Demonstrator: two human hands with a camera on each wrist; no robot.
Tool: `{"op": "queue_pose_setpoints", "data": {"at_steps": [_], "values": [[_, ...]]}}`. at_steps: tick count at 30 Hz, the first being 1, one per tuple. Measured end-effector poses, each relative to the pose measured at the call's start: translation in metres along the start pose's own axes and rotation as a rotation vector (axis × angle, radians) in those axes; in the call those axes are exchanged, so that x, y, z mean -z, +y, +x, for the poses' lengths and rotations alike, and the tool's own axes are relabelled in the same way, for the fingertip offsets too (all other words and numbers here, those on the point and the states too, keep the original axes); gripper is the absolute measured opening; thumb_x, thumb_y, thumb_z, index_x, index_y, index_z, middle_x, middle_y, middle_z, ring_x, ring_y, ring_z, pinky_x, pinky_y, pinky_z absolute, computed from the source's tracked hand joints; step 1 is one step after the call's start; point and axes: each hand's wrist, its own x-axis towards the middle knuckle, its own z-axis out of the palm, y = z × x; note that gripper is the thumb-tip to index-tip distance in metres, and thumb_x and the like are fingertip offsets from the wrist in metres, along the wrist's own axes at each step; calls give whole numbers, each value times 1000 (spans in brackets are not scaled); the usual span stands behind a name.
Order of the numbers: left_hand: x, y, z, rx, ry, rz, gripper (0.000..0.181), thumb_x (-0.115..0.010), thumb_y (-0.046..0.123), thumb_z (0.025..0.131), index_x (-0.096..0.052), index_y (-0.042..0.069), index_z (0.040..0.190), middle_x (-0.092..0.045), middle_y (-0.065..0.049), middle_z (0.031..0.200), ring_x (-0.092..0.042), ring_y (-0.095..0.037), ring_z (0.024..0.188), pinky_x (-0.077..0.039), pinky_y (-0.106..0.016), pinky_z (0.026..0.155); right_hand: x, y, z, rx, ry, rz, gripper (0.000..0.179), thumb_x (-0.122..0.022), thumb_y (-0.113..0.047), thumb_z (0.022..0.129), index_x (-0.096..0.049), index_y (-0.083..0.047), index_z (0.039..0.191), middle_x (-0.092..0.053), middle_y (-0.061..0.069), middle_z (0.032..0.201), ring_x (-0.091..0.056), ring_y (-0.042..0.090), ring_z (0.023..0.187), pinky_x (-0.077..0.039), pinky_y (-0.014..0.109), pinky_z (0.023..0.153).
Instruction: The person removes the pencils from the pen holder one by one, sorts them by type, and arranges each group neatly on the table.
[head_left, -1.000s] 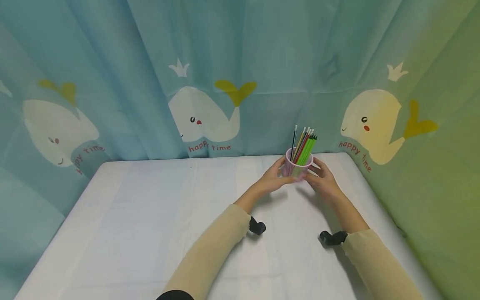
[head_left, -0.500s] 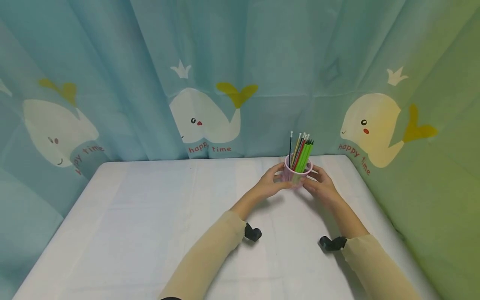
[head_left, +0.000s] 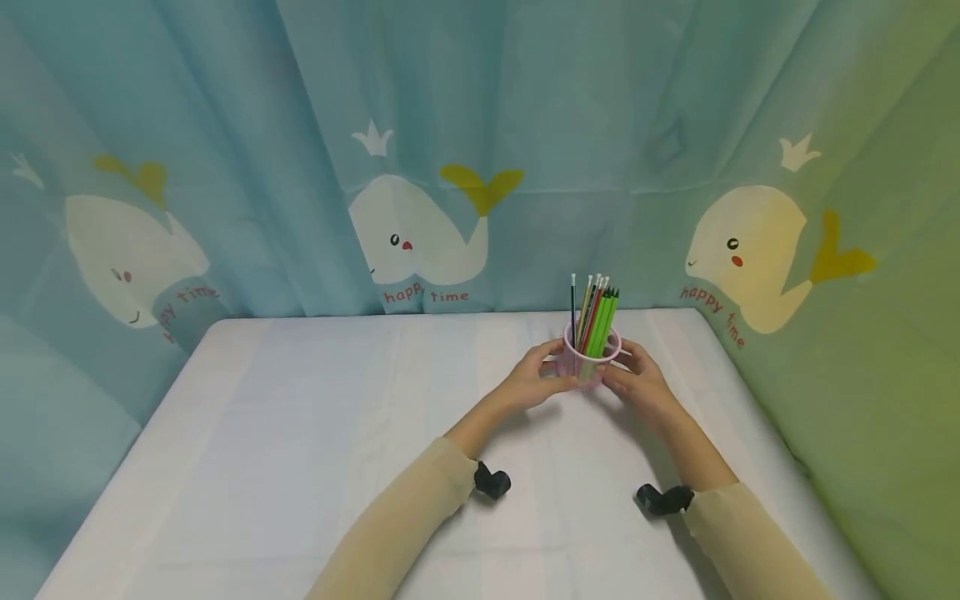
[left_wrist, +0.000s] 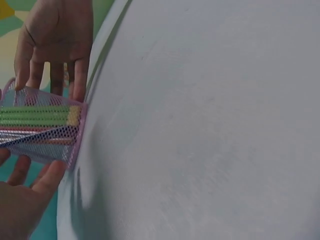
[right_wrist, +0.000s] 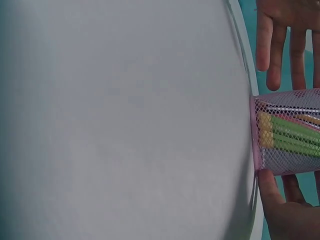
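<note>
A pink mesh pencil cup (head_left: 581,372) stands upright between my two hands at the far right of the table, its base close over the white cloth. Inside it are several green pencils (head_left: 601,329) with dark tips, plus red, yellow and dark ones with pale ends up. My left hand (head_left: 531,379) grips the cup's left side, thumb low at the front. On the other side my right hand (head_left: 641,383) holds it, fingers spread round the wall. Through the mesh, the left wrist view shows the green pencils' (left_wrist: 37,116) yellow ends near the base.
A white cloth covers the table (head_left: 300,450), whose far edge runs just behind the cup. Behind it hangs a blue-green curtain (head_left: 555,108) printed with whales. Black wrist mounts (head_left: 665,500) stick out by both sleeves.
Both hands have brought the pencil cup nearer to me and slightly left. Their grip on it looks the same throughout.
</note>
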Motion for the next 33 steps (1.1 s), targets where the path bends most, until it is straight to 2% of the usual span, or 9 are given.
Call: {"op": "queue_pose_setpoints", "data": {"at_steps": [6, 10, 14, 19, 22, 23, 26, 33], "values": [[5, 1, -21, 4, -3, -2, 67, -67, 11, 94, -35, 3, 152, -45, -16, 149, -48, -38, 134, -41, -46, 111, -12, 0, -10, -7, -41, -30, 73, -63, -9, 96, -20, -2, 154, -27, 26, 157, -41, 33, 138, -49, 20, 97], [9, 2, -30, 0, 12, 1, 65, -67, 11, 95, -36, 2, 151, -46, -16, 148, -50, -37, 133, -42, -45, 111, -19, 0, -14, 10, -52, -40, 71, -63, -7, 95, -22, -1, 153, -29, 27, 155, -34, 44, 141, -50, 19, 94], [13, 1, -39, 9, 20, 11, 64, -66, 12, 94, -37, 2, 151, -48, -16, 147, -52, -36, 132, -44, -42, 109, -25, 1, -16, 13, -63, -40, 71, -63, -5, 95, -23, 0, 152, -30, 28, 154, -35, 44, 140, -51, 17, 91], [19, 6, -52, 10, 12, -11, 64, -66, 12, 94, -37, 2, 151, -47, -19, 147, -50, -41, 132, -43, -47, 109, -34, 2, -20, 25, -71, -45, 69, -63, -5, 95, -24, -1, 152, -31, 28, 154, -37, 43, 138, -50, 16, 90], [22, 8, -58, 44, 15, 24, 66, -67, 15, 95, -36, 4, 152, -47, -17, 146, -51, -39, 132, -44, -47, 108, -39, 0, -24, 39, -80, -57, 67, -63, -4, 95, -25, -1, 151, -32, 27, 153, -38, 42, 136, -49, 15, 90], [22, 5, -58, 52, 21, 48, 67, -68, 18, 94, -36, 6, 152, -48, -15, 146, -53, -36, 130, -46, -45, 107, -41, -1, -25, 45, -85, -65, 67, -63, -5, 95, -26, -1, 151, -32, 27, 153, -39, 42, 136, -49, 15, 90], [26, 10, -65, 83, 26, 86, 68, -67, 21, 94, -35, 7, 153, -49, -15, 145, -54, -36, 129, -46, -47, 106, -45, -2, -25, 52, -96, -79, 67, -64, -5, 95, -27, -1, 150, -34, 27, 153, -40, 43, 135, -49, 16, 90], [36, 12, -83, 115, 28, 109, 67, -65, 22, 96, -34, 7, 153, -49, -17, 145, -52, -38, 130, -45, -50, 106, -58, 2, -25, 66, -115, -112, 66, -65, -2, 92, -31, 0, 148, -38, 30, 150, -44, 45, 133, -49, 17, 89]]}}
